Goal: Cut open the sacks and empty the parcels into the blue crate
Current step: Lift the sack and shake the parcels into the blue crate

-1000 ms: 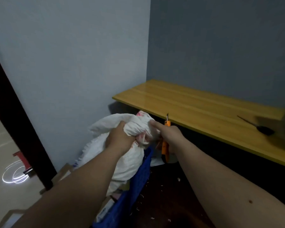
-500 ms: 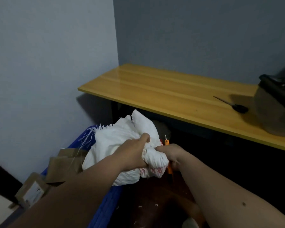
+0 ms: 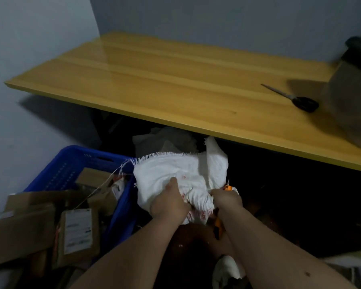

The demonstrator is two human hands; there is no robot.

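A crumpled white woven sack (image 3: 181,174) with a frayed edge and red print hangs low in front of me, just right of the blue crate (image 3: 71,163). My left hand (image 3: 170,202) bunches the sack's cloth in a fist. My right hand (image 3: 226,198) grips the sack's other side and also holds an orange-handled cutter (image 3: 218,223), mostly hidden under the hand. Several brown cardboard parcels (image 3: 77,230) with white labels lie in and beside the crate.
A yellow wooden tabletop (image 3: 165,84) runs across the back, with black-handled scissors (image 3: 294,98) and a grey bag (image 3: 350,97) at its right end. More sacks (image 3: 165,140) lie in the dark space under the table. Grey walls close the left and back.
The view has tilted down and shifted. The sack has come down and right, off the crate's edge, and both hands now bunch it lower. More parcels show in the crate.
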